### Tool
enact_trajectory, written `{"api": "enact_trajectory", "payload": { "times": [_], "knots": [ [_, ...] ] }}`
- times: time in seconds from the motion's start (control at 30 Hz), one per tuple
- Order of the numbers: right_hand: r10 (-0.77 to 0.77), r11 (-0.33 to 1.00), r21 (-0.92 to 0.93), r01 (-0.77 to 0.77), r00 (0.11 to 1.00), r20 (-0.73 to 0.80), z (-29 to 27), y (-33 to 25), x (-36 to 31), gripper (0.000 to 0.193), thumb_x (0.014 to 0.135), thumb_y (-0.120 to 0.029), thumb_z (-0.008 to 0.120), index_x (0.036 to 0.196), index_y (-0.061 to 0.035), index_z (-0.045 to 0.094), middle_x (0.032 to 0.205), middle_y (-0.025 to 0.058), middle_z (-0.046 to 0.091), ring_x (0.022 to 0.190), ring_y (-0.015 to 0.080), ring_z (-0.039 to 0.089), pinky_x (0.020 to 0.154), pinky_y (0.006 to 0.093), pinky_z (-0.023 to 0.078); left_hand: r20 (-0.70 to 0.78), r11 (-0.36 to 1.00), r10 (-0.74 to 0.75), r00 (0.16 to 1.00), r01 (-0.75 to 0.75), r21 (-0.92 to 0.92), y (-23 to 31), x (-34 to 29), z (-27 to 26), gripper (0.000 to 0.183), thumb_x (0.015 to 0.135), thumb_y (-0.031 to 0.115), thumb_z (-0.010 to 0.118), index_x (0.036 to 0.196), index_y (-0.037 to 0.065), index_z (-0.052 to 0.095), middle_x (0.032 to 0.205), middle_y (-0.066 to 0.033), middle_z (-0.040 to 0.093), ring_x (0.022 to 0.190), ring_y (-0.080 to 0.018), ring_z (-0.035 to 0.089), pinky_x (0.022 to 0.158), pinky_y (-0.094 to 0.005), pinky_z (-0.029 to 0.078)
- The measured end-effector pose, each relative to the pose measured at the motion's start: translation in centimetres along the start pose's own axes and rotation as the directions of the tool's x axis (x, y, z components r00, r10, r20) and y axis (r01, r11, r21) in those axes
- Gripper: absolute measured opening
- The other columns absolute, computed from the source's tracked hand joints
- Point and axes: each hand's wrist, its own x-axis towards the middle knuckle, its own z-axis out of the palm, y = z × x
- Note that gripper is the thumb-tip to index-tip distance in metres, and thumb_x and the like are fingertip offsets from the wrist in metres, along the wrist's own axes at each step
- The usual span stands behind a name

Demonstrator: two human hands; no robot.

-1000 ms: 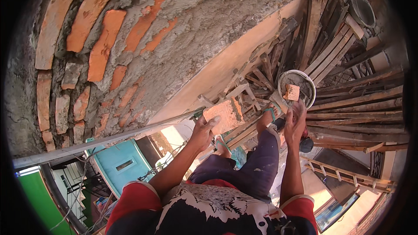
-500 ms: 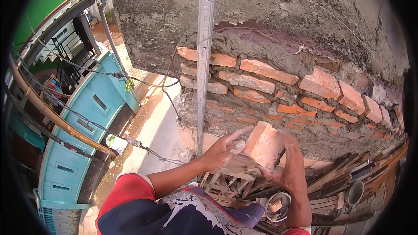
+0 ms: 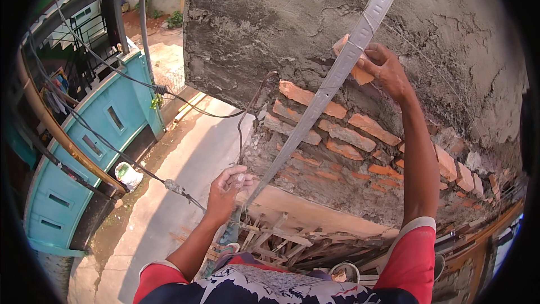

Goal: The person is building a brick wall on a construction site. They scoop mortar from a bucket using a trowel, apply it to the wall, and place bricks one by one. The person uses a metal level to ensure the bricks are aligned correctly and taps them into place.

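While the left hand [image 3: 225, 191] curls shut around the lower end of the metal strip [image 3: 332, 81] to steady it, the right hand [image 3: 385, 67] pinches a brick [image 3: 355, 66] against the mortared wall [image 3: 270, 28], apparently aligning it

Brick [image 3: 353, 65] against wall [image 3: 292, 28], perhaps resting

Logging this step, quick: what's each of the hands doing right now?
Left hand: closed around the lower end of the metal straightedge.
Right hand: holding a brick against the wall.
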Motion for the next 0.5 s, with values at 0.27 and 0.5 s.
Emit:
{"api": "enact_trajectory", "payload": {
  "times": [0.27,0.5],
  "knots": [
    [-0.207,0.978,0.022,0.207,0.956,0.208,5.1,-2.0,5.1,0.07,0.084,-0.047,0.083,0.134,-0.0043,0.061,0.143,0.0197,0.06,0.132,0.0349,0.058,0.11,0.0485,0.047,-0.075,0.998,-0.056,0.996,0.059,0.037,-0.3,-1.0,-1.8,0.027,0.105,0.005,0.055,0.13,-0.002,0.06,0.113,-0.0135,0.07,0.107,-0.0206,0.069,0.099,-0.037,0.056],
    [-0.148,0.984,-0.048,0.169,0.944,0.297,6.2,-1.3,5.5,0.063,0.085,-0.045,0.083,0.132,-0.0095,0.06,0.14,0.0154,0.061,0.137,0.0358,0.052,0.114,0.0512,0.042,-0.113,0.993,-0.087,0.99,0.095,0.073,-0.8,-1.2,-4.0,0.027,0.104,0.006,0.059,0.129,-0.002,0.06,0.113,-0.0131,0.07,0.106,-0.0203,0.069,0.098,-0.0355,0.055]
  ]
}}
